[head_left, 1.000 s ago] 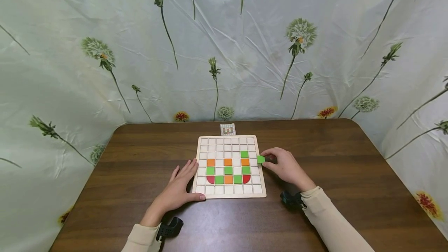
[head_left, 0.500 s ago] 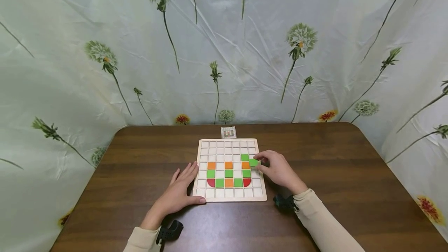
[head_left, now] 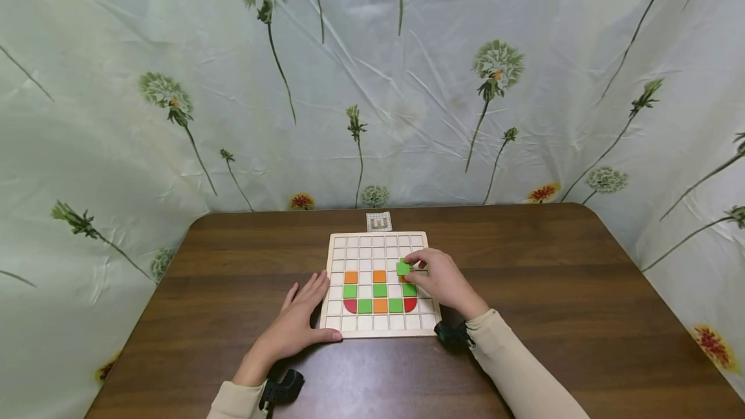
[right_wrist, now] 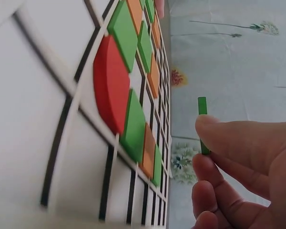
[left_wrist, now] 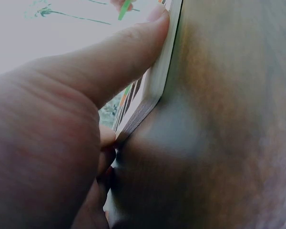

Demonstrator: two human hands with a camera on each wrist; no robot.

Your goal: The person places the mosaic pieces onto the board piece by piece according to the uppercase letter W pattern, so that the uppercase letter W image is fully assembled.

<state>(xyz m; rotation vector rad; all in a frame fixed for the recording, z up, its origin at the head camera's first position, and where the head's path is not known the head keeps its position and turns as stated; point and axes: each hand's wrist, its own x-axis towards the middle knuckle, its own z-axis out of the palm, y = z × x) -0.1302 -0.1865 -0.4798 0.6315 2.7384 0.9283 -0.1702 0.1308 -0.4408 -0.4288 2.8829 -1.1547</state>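
My right hand (head_left: 443, 279) pinches a square green tile (head_left: 403, 269) between thumb and fingers, held above the upper right part of a white grid board (head_left: 348, 247). In the right wrist view the tile (right_wrist: 202, 105) is edge-on and clear of the board. Under it an orange tile and another green tile are partly covered. My left hand (head_left: 293, 323) rests at the board's left side, fingers spread along the edge and thumb on the front left corner. On the grid lie orange tiles (head_left: 379, 276), green tiles (head_left: 380, 290) and rounded red corner pieces (head_left: 410, 304).
A small card (head_left: 379, 222) with a printed grid pattern lies just behind the board. The brown wooden table (head_left: 524, 238) reaches back to a pale curtain (head_left: 431, 115) printed with dandelions. A black wrist camera (head_left: 282, 386) sits on each wrist.
My right hand has carried the green tile leftward from beside the board's right edge to over the grid's right columns. The left hand has stayed in place.
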